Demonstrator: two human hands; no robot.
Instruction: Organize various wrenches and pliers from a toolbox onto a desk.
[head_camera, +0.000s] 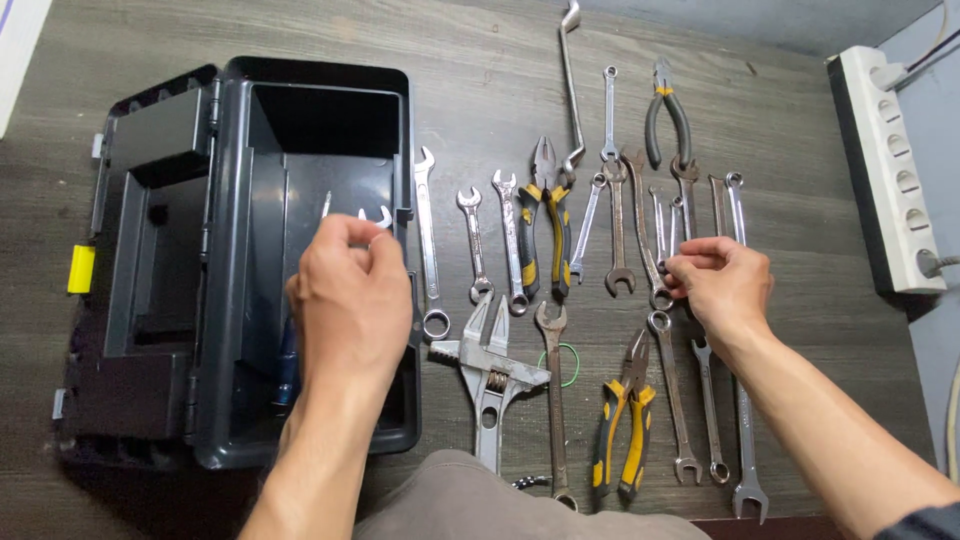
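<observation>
While the left hand (350, 295) hung over the open black toolbox (235, 270) by the worktop's (800, 130) left edge, its fingers pinched a small spanner (375, 216) above the box's inside. The right hand (722, 282) sat mid-worktop toward the right edge, fingers closed on a thin spanner (672, 258) in the tool row. Yellow-handled pliers (548, 225) lay between the hands.

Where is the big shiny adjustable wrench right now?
In the head view, the large silver adjustable wrench lies on the dark wooden table, just right of the open black plastic toolbox, beside a green rubber band.
</observation>
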